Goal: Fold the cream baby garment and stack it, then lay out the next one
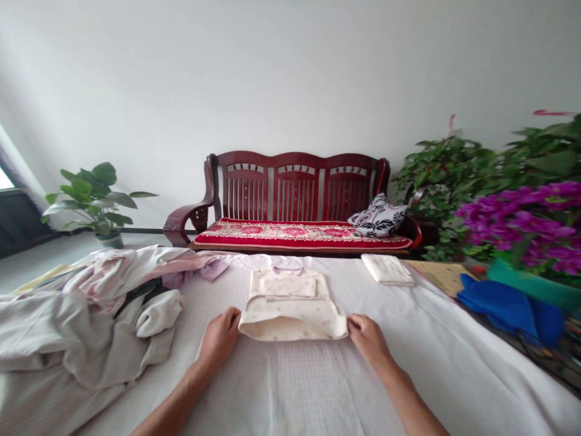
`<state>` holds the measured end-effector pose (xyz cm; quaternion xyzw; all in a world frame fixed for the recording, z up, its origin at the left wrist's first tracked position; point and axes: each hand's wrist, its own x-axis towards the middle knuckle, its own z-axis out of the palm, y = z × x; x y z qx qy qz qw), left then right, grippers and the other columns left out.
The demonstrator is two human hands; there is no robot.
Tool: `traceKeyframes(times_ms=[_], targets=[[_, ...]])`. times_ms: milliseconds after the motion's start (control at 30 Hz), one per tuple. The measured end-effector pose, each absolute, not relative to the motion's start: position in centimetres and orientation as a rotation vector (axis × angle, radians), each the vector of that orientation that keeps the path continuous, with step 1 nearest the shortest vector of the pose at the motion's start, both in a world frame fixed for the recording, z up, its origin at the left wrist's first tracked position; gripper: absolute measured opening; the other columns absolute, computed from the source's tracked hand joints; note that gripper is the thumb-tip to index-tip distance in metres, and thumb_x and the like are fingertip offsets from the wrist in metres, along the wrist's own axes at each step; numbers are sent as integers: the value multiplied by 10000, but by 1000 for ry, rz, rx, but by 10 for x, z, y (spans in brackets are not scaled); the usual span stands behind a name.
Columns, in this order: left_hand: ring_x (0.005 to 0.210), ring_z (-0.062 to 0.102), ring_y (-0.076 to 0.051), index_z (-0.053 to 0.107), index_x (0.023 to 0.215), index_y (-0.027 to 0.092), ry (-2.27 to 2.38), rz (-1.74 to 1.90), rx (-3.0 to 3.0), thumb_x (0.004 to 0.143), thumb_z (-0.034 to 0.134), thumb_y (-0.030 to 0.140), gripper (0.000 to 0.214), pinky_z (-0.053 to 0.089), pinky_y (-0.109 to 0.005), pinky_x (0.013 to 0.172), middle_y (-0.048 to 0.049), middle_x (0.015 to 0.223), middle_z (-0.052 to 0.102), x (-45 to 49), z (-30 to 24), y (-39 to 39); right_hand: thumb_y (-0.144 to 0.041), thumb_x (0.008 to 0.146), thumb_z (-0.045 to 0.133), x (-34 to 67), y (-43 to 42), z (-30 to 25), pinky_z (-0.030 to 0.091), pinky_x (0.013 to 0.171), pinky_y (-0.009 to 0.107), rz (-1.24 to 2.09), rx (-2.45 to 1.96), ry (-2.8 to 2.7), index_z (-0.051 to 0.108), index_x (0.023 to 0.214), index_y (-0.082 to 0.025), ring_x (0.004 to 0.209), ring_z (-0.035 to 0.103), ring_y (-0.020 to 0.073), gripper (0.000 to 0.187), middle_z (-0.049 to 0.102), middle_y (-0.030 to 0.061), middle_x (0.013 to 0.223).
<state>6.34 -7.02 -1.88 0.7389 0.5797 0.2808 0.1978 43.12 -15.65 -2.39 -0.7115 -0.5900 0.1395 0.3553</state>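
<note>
A small cream garment (290, 303) with faint dots and a lilac neckline lies on the white sheet (290, 387), its lower part folded up into a thick roll. My left hand (221, 338) pinches the roll's near left corner with curled fingers. My right hand (368, 338) grips the near right corner in the same way. Both forearms reach in from the bottom edge.
A heap of pale pink and grey clothes (91, 315) covers the left side. A folded cream piece (387, 269) lies at the far right, with a blue cloth (508, 306) beyond it. Behind stand a red wooden bench (295, 212), potted plants (93, 200) and purple flowers (531, 221).
</note>
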Motion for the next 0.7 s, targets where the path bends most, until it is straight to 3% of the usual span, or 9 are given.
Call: traceKeyframes(times_ms=[67,133,267,367,467,500,567,633,700], targets=[[800,629,-217,588,829,217,1736,677,2163,926,392,290,230,397,-292,722,-33,792,685,68,-15,-69,-362,830,428,428,-155,-23,472,694,311,248,-1940,-1533,646,667,-225,734,623,219,305,674,39,694],[827,626,-225,596,852,219,1751,613,2243,931,393,288,229,400,-310,755,-38,819,688,69,-14,-69,-312,808,464,426,-154,-22,483,746,326,168,-1923,-1546,696,841,-229,808,634,228,249,705,43,792],[1005,602,-230,597,1072,232,1488,744,2315,826,513,200,261,429,-343,883,-46,1048,670,66,-22,-70,-146,697,506,425,-152,-26,449,969,392,56,-1595,-1691,647,1203,-221,1082,596,246,530,688,70,1152],[1125,560,-232,563,1193,250,1233,900,2311,744,560,151,460,427,-351,960,-55,1205,614,67,-25,-71,-136,696,529,421,-151,-30,434,1010,398,110,-1420,-1784,697,1117,-252,1131,577,245,468,682,54,1179],[992,607,-214,628,1011,235,1189,938,2243,830,533,253,205,453,-311,874,-36,1036,660,73,-24,-72,-291,786,568,416,-148,-31,499,869,356,279,-1512,-1702,732,944,-241,939,643,237,233,733,51,958],[889,617,-201,629,913,221,1246,940,2199,870,505,312,160,456,-293,801,-23,914,663,75,-23,-72,-367,818,556,415,-146,-31,510,797,334,324,-1582,-1625,727,924,-227,852,652,226,245,733,49,877],[696,582,-170,594,783,202,1399,956,2090,919,444,416,294,416,-265,658,9,705,608,78,-24,-69,-489,860,497,414,-143,-30,499,692,298,354,-1704,-1462,709,940,-204,742,650,208,363,720,43,779],[609,542,-152,595,816,194,1506,983,1977,932,409,471,352,360,-253,588,33,621,559,79,-26,-66,-546,869,456,416,-140,-28,481,661,284,332,-1791,-1375,693,987,-205,735,655,207,432,717,38,765],[586,540,-153,615,1008,195,1538,990,1920,939,379,482,378,333,-251,567,48,597,538,78,-27,-64,-555,869,441,417,-139,-27,472,665,284,314,-1863,-1361,677,1068,-224,775,669,216,452,725,36,803]])
